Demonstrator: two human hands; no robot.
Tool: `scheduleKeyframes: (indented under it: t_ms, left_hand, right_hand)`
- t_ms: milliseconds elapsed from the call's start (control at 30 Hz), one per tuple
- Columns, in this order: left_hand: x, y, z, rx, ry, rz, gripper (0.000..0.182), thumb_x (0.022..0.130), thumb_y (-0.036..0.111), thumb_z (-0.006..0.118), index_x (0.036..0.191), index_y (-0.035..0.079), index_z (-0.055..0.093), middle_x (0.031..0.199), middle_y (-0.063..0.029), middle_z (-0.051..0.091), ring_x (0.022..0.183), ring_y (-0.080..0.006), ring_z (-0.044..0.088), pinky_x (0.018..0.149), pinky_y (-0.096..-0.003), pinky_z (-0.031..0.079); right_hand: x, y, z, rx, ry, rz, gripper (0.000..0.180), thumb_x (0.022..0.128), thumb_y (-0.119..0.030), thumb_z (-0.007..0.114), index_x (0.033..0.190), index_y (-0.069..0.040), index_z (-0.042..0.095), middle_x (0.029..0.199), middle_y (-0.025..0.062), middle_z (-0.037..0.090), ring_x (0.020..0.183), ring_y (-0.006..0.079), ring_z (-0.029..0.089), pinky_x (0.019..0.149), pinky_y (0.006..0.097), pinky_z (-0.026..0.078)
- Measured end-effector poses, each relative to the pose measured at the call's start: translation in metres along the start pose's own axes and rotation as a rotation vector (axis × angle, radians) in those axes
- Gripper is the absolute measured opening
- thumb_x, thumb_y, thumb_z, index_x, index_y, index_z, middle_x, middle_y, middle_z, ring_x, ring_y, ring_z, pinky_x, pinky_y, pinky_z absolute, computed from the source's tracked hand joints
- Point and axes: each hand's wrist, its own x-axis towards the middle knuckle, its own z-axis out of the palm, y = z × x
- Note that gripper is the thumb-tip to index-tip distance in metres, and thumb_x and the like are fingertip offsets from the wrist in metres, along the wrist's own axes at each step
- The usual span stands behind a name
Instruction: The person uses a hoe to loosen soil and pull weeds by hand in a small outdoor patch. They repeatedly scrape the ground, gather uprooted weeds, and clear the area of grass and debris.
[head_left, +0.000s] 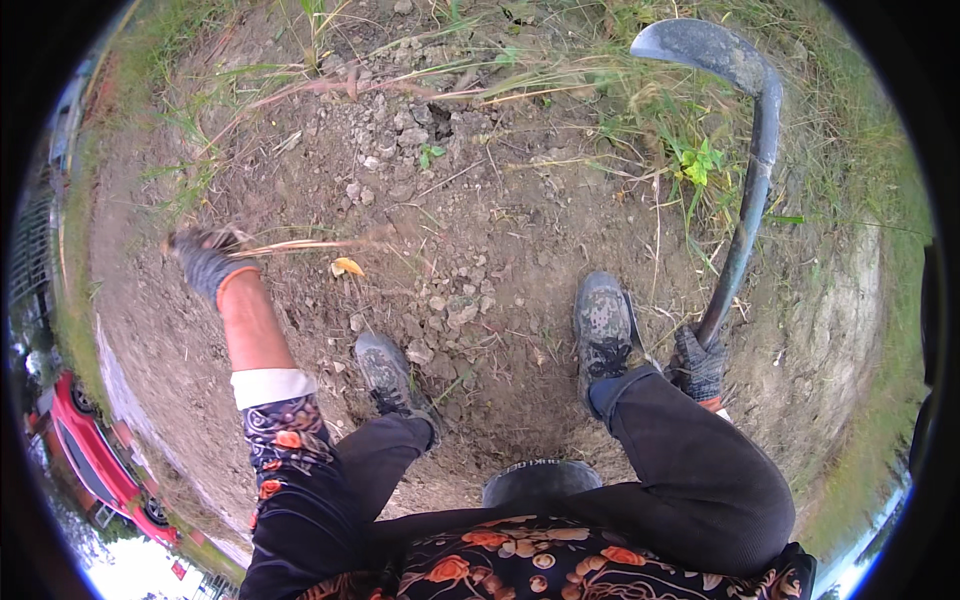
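Observation:
My left hand (208, 266), in a grey knit glove with an orange cuff, is closed around a tuft of dry grass (300, 246). Its pale stalks trail to the right over bare soil; the hand is slightly blurred. My right hand (701, 364), gloved alike, grips the lower end of the dark handle (739, 255) of a long sickle beside my right knee. The sickle's curved steel blade (701, 46), smeared with soil, reaches over the grass at the upper right, its tip pointing left. Below it grows a green weed clump (696, 169).
Clods (412, 127) and a yellow leaf (347, 267) lie on the dry soil (525, 247). My camouflage shoes (604, 322) are planted apart. A dark rounded object (541, 482) with lettering sits between my legs. A red car (101, 457) stands far left.

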Motion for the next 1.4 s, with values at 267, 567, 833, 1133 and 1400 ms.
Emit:
scheduleKeyframes:
  t_ms: [267,567,833,1133,1400]
  left_hand:
    - [0.097,0.063,-0.041,1.212,0.808,0.442,0.054,0.081,0.045,0.053,0.110,-0.001,0.053,0.084,-0.0159,0.064,0.068,-0.0221,0.063,0.054,-0.0385,0.048]
    - [-0.094,-0.113,0.092,1.370,-0.896,0.079,0.044,0.079,0.043,0.058,0.098,0.005,0.063,0.084,-0.0134,0.064,0.073,-0.0221,0.060,0.066,-0.0368,0.048]
    - [-0.172,-0.196,0.148,1.698,-1.058,0.479,0.034,0.078,0.037,0.057,0.098,0.009,0.059,0.094,-0.0170,0.062,0.090,-0.0296,0.060,0.074,-0.0411,0.048]
    - [-0.096,-0.156,0.100,1.544,-0.515,0.345,0.041,0.080,0.036,0.053,0.105,0.003,0.057,0.096,-0.0239,0.059,0.090,-0.0379,0.056,0.079,-0.0424,0.044]
    - [-0.092,-0.166,0.107,1.701,-1.083,0.326,0.046,0.073,0.036,0.062,0.106,0.004,0.058,0.106,-0.0193,0.058,0.099,-0.0344,0.055,0.085,-0.0410,0.044]
  right_hand:
    - [0.009,0.017,0.011,-0.299,-0.103,-0.054,0.021,0.075,-0.023,0.068,0.077,-0.003,0.060,0.056,0.0005,0.053,0.048,0.0096,0.047,0.044,0.0281,0.037]
    - [-0.005,0.005,0.027,-0.709,-0.240,-0.017,0.026,0.073,-0.026,0.072,0.077,-0.002,0.063,0.058,0.0008,0.054,0.052,0.0095,0.042,0.047,0.0307,0.038]
    - [-0.003,0.014,0.025,-0.407,-0.218,0.114,0.023,0.073,-0.022,0.072,0.077,-0.002,0.061,0.058,-0.0002,0.053,0.052,0.0078,0.044,0.047,0.0268,0.038]
    - [0.013,-0.009,0.045,-0.505,-0.324,-0.078,0.031,0.074,-0.030,0.068,0.082,-0.001,0.061,0.059,0.0083,0.057,0.052,0.0150,0.050,0.049,0.0319,0.041]
    - [0.025,-0.039,0.080,-0.749,-0.393,-0.161,0.044,0.072,-0.039,0.068,0.092,0.000,0.059,0.073,0.0190,0.060,0.065,0.0295,0.058,0.062,0.0358,0.045]
